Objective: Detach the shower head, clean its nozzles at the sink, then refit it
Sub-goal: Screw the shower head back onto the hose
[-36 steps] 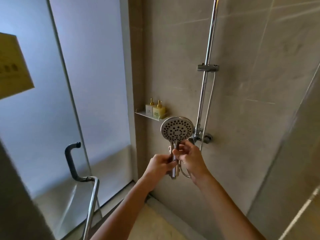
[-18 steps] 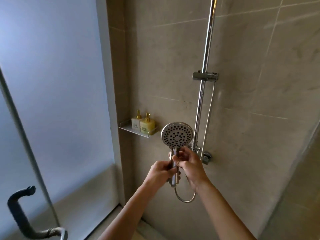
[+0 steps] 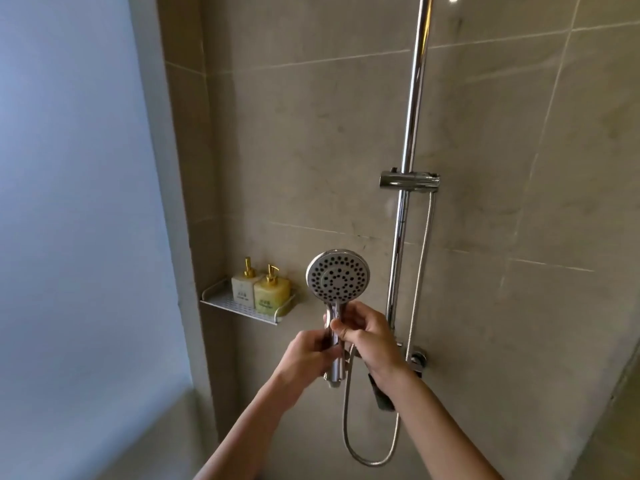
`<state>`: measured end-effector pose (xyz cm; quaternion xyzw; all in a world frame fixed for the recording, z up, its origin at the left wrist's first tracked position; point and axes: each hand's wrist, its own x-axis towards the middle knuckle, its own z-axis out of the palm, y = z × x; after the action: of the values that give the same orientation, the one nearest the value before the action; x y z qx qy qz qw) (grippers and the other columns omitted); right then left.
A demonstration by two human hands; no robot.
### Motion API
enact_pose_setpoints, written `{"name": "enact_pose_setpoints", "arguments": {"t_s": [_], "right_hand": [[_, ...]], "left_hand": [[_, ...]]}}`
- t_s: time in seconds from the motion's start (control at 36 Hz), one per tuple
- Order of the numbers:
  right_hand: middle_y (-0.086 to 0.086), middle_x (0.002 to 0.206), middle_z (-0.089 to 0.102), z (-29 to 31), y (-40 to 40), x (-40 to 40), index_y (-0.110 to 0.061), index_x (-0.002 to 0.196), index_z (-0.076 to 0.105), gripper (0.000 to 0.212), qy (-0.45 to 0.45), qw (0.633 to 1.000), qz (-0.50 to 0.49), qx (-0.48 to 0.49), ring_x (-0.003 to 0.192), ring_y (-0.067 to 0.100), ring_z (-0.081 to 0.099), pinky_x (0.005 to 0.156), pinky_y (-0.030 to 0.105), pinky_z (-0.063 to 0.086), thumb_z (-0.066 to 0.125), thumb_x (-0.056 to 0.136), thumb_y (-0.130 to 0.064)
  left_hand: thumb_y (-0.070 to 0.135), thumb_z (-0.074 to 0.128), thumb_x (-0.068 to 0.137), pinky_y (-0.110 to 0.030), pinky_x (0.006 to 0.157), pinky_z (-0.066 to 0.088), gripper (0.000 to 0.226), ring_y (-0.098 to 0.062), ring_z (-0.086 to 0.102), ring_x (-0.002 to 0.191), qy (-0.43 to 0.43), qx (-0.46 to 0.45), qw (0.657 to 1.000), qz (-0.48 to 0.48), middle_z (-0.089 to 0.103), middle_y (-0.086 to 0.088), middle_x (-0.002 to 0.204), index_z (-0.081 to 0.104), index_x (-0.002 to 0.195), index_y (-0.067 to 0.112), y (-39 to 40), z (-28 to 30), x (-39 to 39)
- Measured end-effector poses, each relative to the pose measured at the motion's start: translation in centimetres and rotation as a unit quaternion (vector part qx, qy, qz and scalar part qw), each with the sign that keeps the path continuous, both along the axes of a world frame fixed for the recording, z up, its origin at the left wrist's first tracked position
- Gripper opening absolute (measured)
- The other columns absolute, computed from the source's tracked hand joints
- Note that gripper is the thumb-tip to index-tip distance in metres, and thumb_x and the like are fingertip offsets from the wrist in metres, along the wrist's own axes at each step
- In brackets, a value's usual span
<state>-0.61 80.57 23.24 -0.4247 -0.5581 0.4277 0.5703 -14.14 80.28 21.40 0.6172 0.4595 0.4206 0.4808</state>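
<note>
**Both hands on the shower head, out in front of the tiled wall**

Here's the shower head [image 3: 338,276], round face turned straight toward us, dark nozzles ringed across it, handle pointing down. It's held upright in mid-air, just left of the chrome riser rail [image 3: 412,133] and clear of the bracket [image 3: 409,180] higher up that rail.

The left hand [image 3: 308,358] wraps the lower part of the handle from the left, fingers curled round it. The right hand [image 3: 369,337] comes in from the right and sits a touch higher, fingers pressed together and curled on the upper handle just below the face, thumb tip on the front of the stem. The two hands touch each other at the handle.

From the handle's foot the metal hose [image 3: 349,434] drops, loops near the bottom of the view and climbs back up behind the right forearm. A second thin line runs down from the bracket beside the rail to the wall fitting [image 3: 417,358] at lower right.

To the left, a small perforated shelf [image 3: 242,311] is fixed in the corner, carrying two squarish pump bottles [image 3: 272,294] with gold tops, side by side. Further left stands a frosted glass panel [image 3: 69,202].
</note>
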Motion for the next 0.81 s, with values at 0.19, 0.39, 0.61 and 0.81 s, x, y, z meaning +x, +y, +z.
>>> {"name": "enact_pose_setpoints", "arguments": {"t_s": [0.19,0.39,0.61,0.81], "right_hand": [[0.014,0.098,0.076,1.0,2.2,0.6,-0.001,0.099,0.07,0.012,-0.007,1.0,-0.001,-0.005,0.096,0.026,0.072,0.09,0.035,0.056,0.071,0.087,0.0],[0.013,0.1,0.077,2.0,4.5,1.6,-0.003,0.099,0.071,0.013,-0.034,0.999,0.022,0.0,0.102,0.03,0.071,0.102,0.047,0.052,0.073,0.087,-0.005],[0.01,0.104,0.077,4.5,6.8,3.4,-0.003,0.109,0.07,0.02,-0.061,0.997,0.05,0.016,0.102,0.026,0.072,0.098,0.042,0.056,0.069,0.089,0.0],[0.011,0.113,0.072,8.0,9.4,7.7,-0.007,0.115,0.065,0.026,-0.132,0.988,0.072,0.021,0.11,0.027,0.068,0.097,0.044,0.056,0.071,0.089,-0.007]], "left_hand": [[0.011,0.064,0.088,-0.07,0.087,0.046,0.019,-0.033,0.058,0.081,-0.007,0.011,1.0,-0.011,0.059,-0.02,0.084,0.064,0.092,-0.007,2.2,0.7,0.1],[0.008,0.062,0.093,-0.072,0.088,0.047,0.015,-0.046,0.064,0.084,-0.011,0.023,1.0,-0.001,0.061,-0.021,0.083,0.063,0.092,-0.007,4.1,1.3,0.5],[0.001,0.06,0.094,-0.066,0.087,0.052,0.009,-0.036,0.071,0.083,-0.042,0.019,0.999,-0.006,0.072,-0.009,0.08,0.067,0.094,-0.004,6.3,2.6,1.3],[-0.001,0.057,0.095,-0.058,0.08,0.058,0.011,-0.036,0.073,0.083,-0.059,0.018,0.998,-0.006,0.073,-0.017,0.085,0.066,0.096,-0.006,9.2,3.2,2.3]]}}
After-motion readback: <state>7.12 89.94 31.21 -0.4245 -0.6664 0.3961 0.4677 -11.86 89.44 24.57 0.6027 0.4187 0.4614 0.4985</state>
